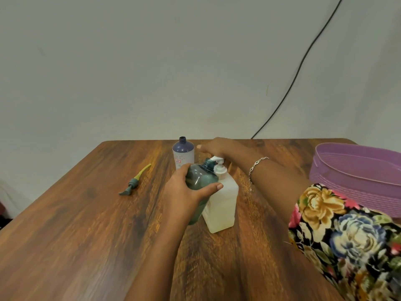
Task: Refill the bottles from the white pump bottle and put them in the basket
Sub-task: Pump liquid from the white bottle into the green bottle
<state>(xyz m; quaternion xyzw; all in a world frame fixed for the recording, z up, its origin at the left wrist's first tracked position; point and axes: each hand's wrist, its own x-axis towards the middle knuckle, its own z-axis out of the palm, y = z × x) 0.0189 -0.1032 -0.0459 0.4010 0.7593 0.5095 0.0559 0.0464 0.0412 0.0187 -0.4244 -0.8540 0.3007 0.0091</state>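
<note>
A white pump bottle stands mid-table. My left hand grips a see-through teal bottle, holding it tilted with its open neck under the pump's spout. My right hand lies flat on top of the pump head, fingers stretched out. Behind them stands an uncapped bottle with a dark blue top and a white label. A purple basket sits at the table's right edge; what shows of its inside holds nothing.
A grey-green pump head with a yellow tube lies on the wooden table to the left. A black cable runs down the wall behind. My flowered sleeve covers the lower right.
</note>
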